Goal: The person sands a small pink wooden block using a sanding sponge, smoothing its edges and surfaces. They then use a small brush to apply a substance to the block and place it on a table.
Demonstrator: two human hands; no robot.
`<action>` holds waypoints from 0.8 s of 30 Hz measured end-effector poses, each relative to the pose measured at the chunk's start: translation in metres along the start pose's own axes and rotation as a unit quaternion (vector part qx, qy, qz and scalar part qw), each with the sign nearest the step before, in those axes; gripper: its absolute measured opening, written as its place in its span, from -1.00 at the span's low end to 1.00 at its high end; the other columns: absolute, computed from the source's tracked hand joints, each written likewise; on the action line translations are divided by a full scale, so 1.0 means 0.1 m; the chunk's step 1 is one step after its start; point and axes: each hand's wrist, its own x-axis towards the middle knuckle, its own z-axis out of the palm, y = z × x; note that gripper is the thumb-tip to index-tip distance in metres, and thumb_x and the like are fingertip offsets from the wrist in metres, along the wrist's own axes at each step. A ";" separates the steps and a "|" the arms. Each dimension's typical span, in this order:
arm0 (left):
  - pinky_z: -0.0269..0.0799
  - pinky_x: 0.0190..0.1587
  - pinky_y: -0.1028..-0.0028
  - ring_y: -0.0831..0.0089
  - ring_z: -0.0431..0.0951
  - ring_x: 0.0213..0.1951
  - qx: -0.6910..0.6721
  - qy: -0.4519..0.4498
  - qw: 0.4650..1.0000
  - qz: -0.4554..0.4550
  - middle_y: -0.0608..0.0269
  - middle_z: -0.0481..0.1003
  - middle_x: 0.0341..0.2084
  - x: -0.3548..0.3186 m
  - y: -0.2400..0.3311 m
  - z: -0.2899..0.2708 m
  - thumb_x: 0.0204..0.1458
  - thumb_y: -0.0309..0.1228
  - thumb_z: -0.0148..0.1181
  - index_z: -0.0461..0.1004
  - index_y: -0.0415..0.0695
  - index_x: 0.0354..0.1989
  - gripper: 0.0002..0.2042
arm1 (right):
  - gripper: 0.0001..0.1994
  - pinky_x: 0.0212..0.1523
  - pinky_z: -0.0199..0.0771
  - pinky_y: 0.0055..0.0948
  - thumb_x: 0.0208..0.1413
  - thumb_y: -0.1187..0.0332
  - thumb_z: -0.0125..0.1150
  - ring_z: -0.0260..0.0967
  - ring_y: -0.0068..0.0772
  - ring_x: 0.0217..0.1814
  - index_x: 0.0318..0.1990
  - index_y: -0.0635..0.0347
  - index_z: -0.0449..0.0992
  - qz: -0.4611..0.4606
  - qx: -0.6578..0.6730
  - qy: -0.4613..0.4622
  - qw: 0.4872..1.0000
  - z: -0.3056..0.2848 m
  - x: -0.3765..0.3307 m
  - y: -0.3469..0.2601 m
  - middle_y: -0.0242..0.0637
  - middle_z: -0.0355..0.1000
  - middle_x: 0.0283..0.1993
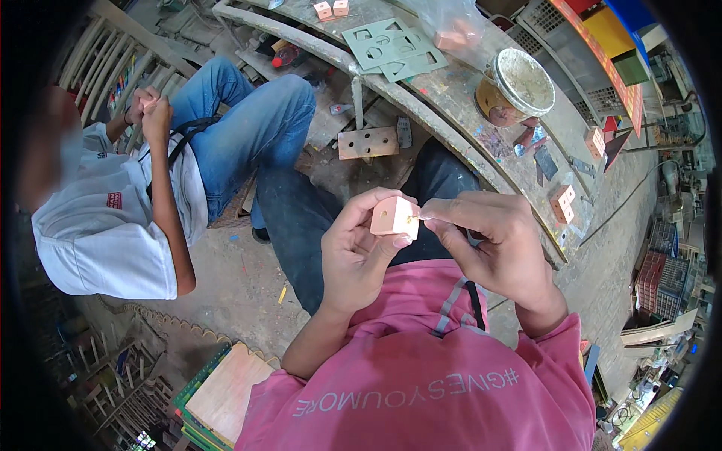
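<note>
My left hand (347, 259) grips a small peach-coloured block (386, 218) with a round hole in one face. Its thumb and fingers wrap the block's left side and bottom edge. Against the block's right face, my right hand (500, 237) is closed in a pinch. A tiny gold-coloured spot shows on that face near the fingertips, but what the pinch holds is too small to name. Both hands are above my lap. At the left, a co-worker's hands (150, 109) are closed around a small pinkish piece.
On the curved workbench (451, 105) lie green stencil sheets (391, 49), a clear plastic bag (455, 22) and a paint-crusted bucket (519, 86). More peach blocks (561, 204) rest near its edge. A wooden piece with several holes (368, 143) is below. Stacked boards (226, 395) stand at lower left.
</note>
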 end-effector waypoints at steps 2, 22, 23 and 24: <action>0.43 0.01 0.49 0.44 0.50 -0.05 0.015 0.006 1.000 0.015 0.06 0.47 -0.09 -0.01 -0.01 0.01 0.05 -0.59 0.22 0.29 -0.35 0.07 -0.60 | -0.77 -0.52 0.41 -0.30 -0.13 0.60 0.21 0.45 -0.14 -0.51 -0.23 0.25 0.58 0.002 -0.005 0.001 1.000 0.00 0.00 -0.01 -0.17 0.48 -0.47; 0.37 0.09 0.36 0.28 0.45 0.02 -0.101 0.046 0.993 0.043 -0.01 0.36 0.02 0.05 -0.06 -0.14 0.15 -0.34 0.16 0.17 -0.34 0.17 -0.50 | -0.84 -0.40 0.49 -0.49 -0.01 0.66 0.16 0.54 -0.38 -0.42 -0.25 0.33 0.56 0.100 0.102 0.085 0.986 0.08 -0.13 0.02 -0.13 0.53 -0.41; 0.37 0.11 0.35 0.26 0.45 0.03 -0.110 0.047 0.992 0.039 -0.01 0.35 0.02 0.05 -0.05 -0.12 0.15 -0.35 0.16 0.17 -0.34 0.18 -0.50 | -0.84 -0.41 0.48 -0.51 0.00 0.66 0.16 0.54 -0.41 -0.42 -0.25 0.34 0.56 0.121 0.126 0.092 0.980 0.07 -0.14 -0.01 -0.14 0.53 -0.41; 0.36 0.13 0.33 0.25 0.44 0.04 -0.118 0.048 0.991 0.035 -0.01 0.35 0.03 0.05 -0.05 -0.11 0.16 -0.35 0.15 0.16 -0.33 0.19 -0.50 | -0.85 -0.46 0.44 -0.54 0.00 0.66 0.17 0.50 -0.49 -0.45 -0.25 0.36 0.56 0.130 0.153 0.096 0.975 0.10 -0.15 0.00 -0.18 0.54 -0.42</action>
